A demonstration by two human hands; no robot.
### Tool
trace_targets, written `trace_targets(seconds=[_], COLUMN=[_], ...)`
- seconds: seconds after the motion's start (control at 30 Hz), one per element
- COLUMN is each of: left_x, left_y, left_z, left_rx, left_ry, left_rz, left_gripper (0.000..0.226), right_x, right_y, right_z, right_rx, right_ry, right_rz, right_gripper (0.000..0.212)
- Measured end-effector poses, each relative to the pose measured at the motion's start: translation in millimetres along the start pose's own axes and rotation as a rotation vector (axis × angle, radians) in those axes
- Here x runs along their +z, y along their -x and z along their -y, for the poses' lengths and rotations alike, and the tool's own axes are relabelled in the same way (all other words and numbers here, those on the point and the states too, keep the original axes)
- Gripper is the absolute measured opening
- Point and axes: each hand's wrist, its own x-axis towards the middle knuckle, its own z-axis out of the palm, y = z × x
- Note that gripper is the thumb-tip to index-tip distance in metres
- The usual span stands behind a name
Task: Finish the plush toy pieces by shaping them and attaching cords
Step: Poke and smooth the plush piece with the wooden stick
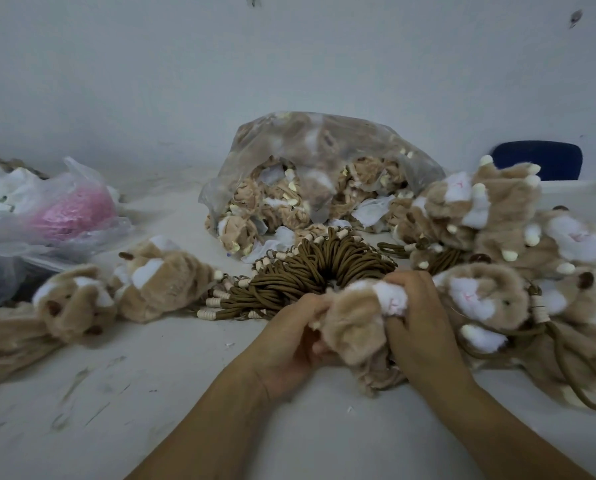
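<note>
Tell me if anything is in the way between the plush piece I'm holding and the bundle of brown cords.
Nothing visible stands between them. Your left hand and right hand grip the plush piece directly in front of the cord bundle, which lies just past your knuckles on the table.

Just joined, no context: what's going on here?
A person grips one tan-and-white plush piece with both hands, left hand on its left side, right hand on its right, over the white table. A bundle of brown cords lies behind it. A clear bag at the back holds more pieces; other plush toys lie at left and in a pile at right.
</note>
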Motion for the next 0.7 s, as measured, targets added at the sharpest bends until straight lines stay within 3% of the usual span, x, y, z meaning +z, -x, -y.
trace_targets(seconds=[0.13,0.17,0.23,0.37,0.53,0.63,0.7], left_x=[2,1,-3,-4,-1,0,1], left_y=[-3,-4,-5,-5,-8,-8,-8], left_z=[5,4,2,-3,2,5,5], left_rx=[0.015,0.025,0.019,-0.03,0.035,0.041,0.036], left_ry=[-0.059,-0.029,0.121,0.371,0.246,0.215,0.209], left_rz=[-0.203,-0.254,-0.303,-0.208,-0.202,-0.186,-0.166], left_gripper=[0.019,0.013,0.024,0.037,0.056,0.029,0.027], right_x=[-2,-2,-3,1,2,1,2], right_y=[0,0,0,2,-2,-4,-6], right_z=[3,3,3,3,-7,-11,-11], right_rx=[0.058,0.073,0.098,0.19,0.308,0.345,0.383], right_ry=[-0.101,-0.119,-0.139,-0.146,-0.171,-0.196,-0.221], right_rz=[0.0,0.001,0.014,0.019,-0.044,-0.078,-0.092], right_gripper=[0.029,0.028,0.033,0.042,0.042,0.039,0.031])
